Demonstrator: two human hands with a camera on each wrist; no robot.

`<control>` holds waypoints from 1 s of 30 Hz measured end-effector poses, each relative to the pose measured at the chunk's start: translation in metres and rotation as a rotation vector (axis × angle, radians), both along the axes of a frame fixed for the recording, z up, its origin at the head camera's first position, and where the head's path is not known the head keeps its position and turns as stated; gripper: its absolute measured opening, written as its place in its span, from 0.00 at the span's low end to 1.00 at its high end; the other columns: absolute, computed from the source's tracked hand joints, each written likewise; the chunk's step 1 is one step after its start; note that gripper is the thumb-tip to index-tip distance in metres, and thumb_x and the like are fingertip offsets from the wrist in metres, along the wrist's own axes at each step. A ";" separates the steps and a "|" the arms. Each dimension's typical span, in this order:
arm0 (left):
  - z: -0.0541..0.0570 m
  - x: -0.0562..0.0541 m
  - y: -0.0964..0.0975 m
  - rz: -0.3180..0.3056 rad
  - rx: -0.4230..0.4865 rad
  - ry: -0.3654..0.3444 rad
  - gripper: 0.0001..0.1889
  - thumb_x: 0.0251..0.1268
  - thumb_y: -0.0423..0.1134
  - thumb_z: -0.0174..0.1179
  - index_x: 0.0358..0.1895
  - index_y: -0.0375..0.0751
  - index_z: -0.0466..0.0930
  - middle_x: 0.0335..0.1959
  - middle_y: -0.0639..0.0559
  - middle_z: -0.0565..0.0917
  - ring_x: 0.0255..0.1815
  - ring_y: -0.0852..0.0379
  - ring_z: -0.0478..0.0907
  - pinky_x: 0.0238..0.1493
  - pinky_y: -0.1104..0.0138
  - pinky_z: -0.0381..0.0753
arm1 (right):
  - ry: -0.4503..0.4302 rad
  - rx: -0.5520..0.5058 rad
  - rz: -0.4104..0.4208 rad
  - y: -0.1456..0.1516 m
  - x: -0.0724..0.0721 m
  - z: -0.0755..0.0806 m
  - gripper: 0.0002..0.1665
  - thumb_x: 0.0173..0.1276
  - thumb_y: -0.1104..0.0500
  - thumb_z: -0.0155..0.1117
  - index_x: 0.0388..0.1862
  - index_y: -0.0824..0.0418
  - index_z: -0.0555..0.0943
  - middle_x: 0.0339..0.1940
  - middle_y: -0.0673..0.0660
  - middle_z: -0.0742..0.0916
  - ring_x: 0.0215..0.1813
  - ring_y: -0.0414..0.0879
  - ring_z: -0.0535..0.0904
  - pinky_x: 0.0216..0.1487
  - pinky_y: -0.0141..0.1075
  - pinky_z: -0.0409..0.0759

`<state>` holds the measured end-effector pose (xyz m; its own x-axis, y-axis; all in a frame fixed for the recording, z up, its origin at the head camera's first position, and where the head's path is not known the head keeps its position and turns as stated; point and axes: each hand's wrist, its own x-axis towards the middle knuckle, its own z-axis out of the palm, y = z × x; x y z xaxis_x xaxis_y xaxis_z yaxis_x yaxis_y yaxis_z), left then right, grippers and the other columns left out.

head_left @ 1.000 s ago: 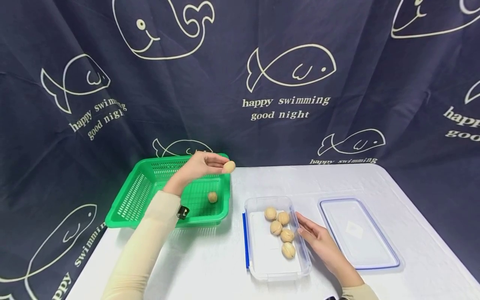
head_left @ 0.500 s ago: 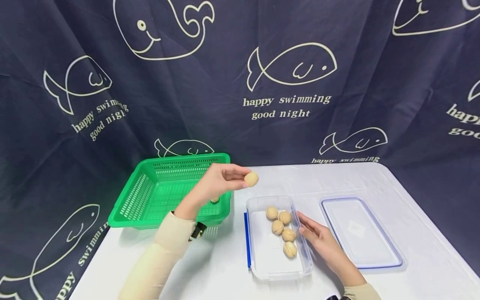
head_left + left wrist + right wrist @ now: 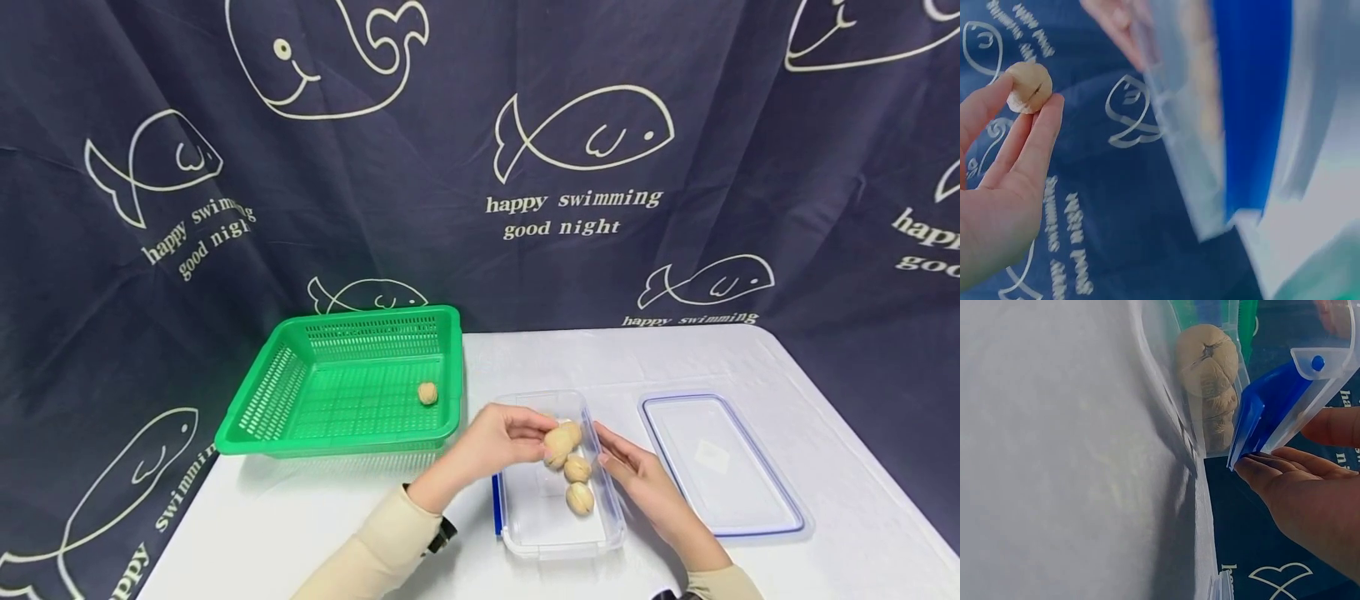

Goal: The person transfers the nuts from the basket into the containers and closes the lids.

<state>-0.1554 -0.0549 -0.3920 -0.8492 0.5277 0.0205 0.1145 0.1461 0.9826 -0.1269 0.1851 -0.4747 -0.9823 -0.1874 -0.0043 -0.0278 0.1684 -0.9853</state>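
Observation:
My left hand [image 3: 491, 442] pinches a walnut [image 3: 558, 444] between thumb and fingertips above the clear plastic food container [image 3: 528, 517]. In the left wrist view the pinched walnut [image 3: 1030, 87] shows plainly at the fingertips. Several walnuts [image 3: 579, 498] lie in the container, some partly hidden behind the held one. My right hand [image 3: 651, 493] rests against the container's right side; in the right wrist view its fairly straight fingers touch the blue latch flap [image 3: 1275, 409], with the thumb near the rim.
A green plastic basket [image 3: 337, 445] stands at the back left with one walnut [image 3: 427, 393] in it. The container's clear lid [image 3: 723, 471] with a bluish edge lies flat on the white table [image 3: 787, 400] at right. A dark printed curtain [image 3: 450, 167] hangs behind.
My left hand has carried the walnut from above the green basket to the right and down over the container. My right hand has stayed at the container's side.

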 end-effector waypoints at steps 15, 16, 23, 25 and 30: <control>-0.064 0.029 0.039 -0.006 -0.035 -0.054 0.13 0.47 0.20 0.69 0.40 0.29 0.86 0.34 0.48 0.88 0.32 0.65 0.84 0.34 0.75 0.83 | 0.025 0.018 0.014 0.000 -0.004 0.002 0.32 0.74 0.59 0.56 0.72 0.69 0.63 0.72 0.64 0.67 0.62 0.26 0.65 0.58 0.15 0.63; -0.066 0.030 0.039 -0.008 -0.050 -0.042 0.13 0.47 0.21 0.70 0.40 0.29 0.85 0.34 0.49 0.88 0.32 0.67 0.83 0.34 0.75 0.83 | 0.025 0.019 0.014 -0.001 -0.004 0.002 0.32 0.74 0.59 0.56 0.72 0.69 0.63 0.72 0.64 0.67 0.62 0.25 0.65 0.58 0.15 0.62; -0.072 0.033 0.044 -0.034 -0.128 0.012 0.13 0.47 0.21 0.70 0.39 0.31 0.86 0.32 0.52 0.88 0.30 0.71 0.82 0.33 0.78 0.81 | -0.004 0.030 -0.004 -0.001 -0.003 0.004 0.31 0.73 0.58 0.56 0.72 0.66 0.64 0.72 0.62 0.67 0.61 0.23 0.64 0.58 0.14 0.61; -0.073 0.033 0.045 -0.048 -0.168 0.045 0.13 0.46 0.22 0.71 0.39 0.32 0.87 0.31 0.54 0.88 0.29 0.73 0.81 0.32 0.79 0.81 | -0.003 0.027 -0.013 -0.001 -0.002 0.004 0.31 0.73 0.58 0.56 0.72 0.66 0.64 0.72 0.62 0.68 0.60 0.22 0.65 0.57 0.14 0.61; -0.078 0.035 0.045 -0.104 -0.249 0.118 0.11 0.45 0.23 0.73 0.36 0.34 0.87 0.29 0.56 0.87 0.26 0.76 0.78 0.30 0.81 0.79 | 0.014 0.007 -0.005 -0.001 -0.001 0.000 0.31 0.73 0.60 0.56 0.71 0.69 0.64 0.71 0.66 0.67 0.58 0.20 0.66 0.57 0.14 0.62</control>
<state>-0.1206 -0.0097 -0.4696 -0.7896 0.6131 -0.0251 0.2529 0.3624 0.8971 -0.1274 0.1841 -0.4749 -0.9832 -0.1825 0.0083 -0.0409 0.1758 -0.9836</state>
